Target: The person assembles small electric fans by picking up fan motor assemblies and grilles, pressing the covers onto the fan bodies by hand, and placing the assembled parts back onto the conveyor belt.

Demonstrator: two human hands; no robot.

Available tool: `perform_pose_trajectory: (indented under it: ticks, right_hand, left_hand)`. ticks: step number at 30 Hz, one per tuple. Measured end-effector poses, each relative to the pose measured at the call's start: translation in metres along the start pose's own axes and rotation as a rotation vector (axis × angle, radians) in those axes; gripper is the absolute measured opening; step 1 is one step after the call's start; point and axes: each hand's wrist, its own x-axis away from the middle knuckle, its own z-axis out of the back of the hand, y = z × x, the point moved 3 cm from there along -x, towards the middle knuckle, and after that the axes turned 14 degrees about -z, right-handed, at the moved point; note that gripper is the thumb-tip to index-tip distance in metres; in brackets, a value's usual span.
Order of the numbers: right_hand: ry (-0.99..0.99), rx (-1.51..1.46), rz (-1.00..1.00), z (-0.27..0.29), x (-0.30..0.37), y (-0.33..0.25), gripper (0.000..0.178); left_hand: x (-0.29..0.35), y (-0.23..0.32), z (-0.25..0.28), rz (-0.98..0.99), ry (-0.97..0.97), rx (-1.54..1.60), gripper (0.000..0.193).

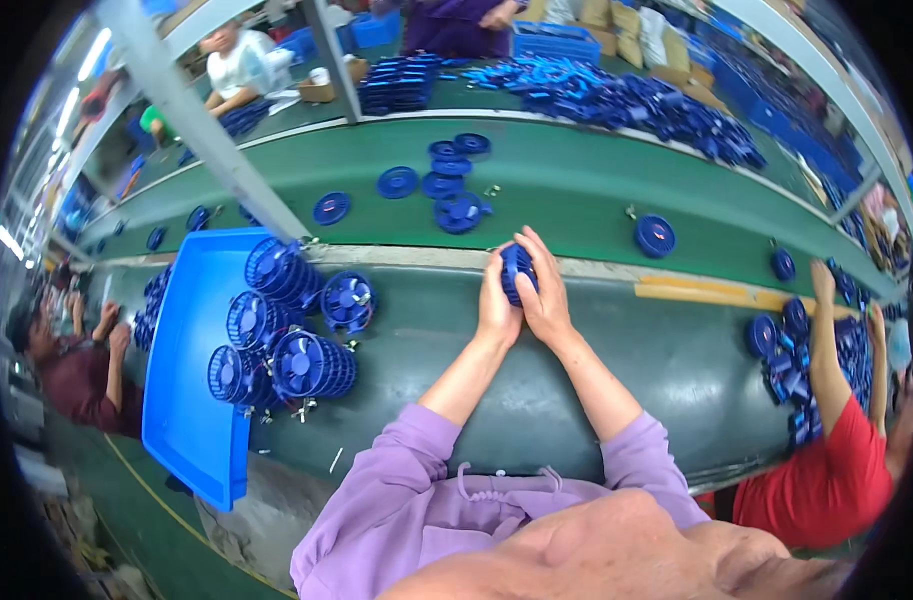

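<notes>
Both my hands close around one small blue round fan part (pixel 517 271), held over the far edge of the dark green worktop (pixel 596 360). My left hand (pixel 497 300) cups its left side and my right hand (pixel 544 290) wraps its right side and top. Most of the part is hidden by my fingers. To my left, several blue round fan cages (pixel 294 330) lie piled at the edge of a blue tray (pixel 191 370).
A green conveyor belt (pixel 566 190) runs beyond my hands and carries loose blue discs (pixel 446 180) and one further right (pixel 655 236). A person in red (pixel 826 470) works at my right among blue parts (pixel 786 345). Other people sit left and across the belt.
</notes>
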Motion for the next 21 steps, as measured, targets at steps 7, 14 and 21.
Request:
perform_pose_trajectory:
  ticks: [7,14,21]
  right_hand:
    - [-0.062,-0.092,-0.012,0.015,-0.002,-0.002,0.071]
    - [-0.155,0.126,0.029,0.013,0.002,-0.008,0.081]
    - [-0.23,0.213,0.093,0.017,0.003,-0.014,0.084]
  left_hand:
    - [0.0,0.007,-0.012,-0.233,-0.164,-0.232,0.039]
    - [-0.009,0.017,0.005,0.129,-0.064,-0.107,0.042]
    - [-0.012,0.02,0.008,0.346,-0.033,-0.012,0.042]
